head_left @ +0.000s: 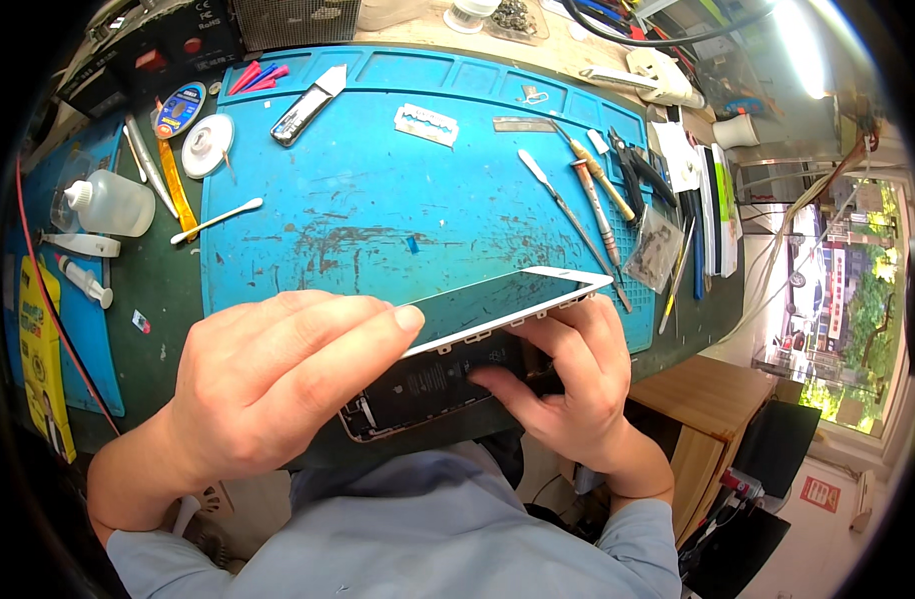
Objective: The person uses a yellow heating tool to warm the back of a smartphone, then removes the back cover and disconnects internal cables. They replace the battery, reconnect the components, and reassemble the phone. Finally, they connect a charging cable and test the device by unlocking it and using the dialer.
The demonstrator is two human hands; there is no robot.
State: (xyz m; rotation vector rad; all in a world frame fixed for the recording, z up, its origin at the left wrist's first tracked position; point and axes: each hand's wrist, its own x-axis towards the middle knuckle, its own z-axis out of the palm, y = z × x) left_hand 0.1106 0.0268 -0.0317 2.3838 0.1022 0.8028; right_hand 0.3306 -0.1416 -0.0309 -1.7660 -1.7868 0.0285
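Observation:
A white-framed phone screen (487, 309) is held tilted above an opened phone body (427, 399), whose dark battery and internals show. My left hand (278, 369) is closed on the screen's left end, fingertips on its top face; its thumb is hidden. My right hand (567, 399) holds the screen's right end with its raised fingers, while its thumb presses on the phone body. Both parts are over the near edge of the blue work mat (298, 200).
Tweezers, pliers (642, 170) and a small bag (652, 250) lie right; bottles (118, 205), swabs, tape and a syringe lie left. A blade (427, 125) and a narrow device (307, 105) lie toward the back. A wooden cabinet (702, 389) stands at lower right.

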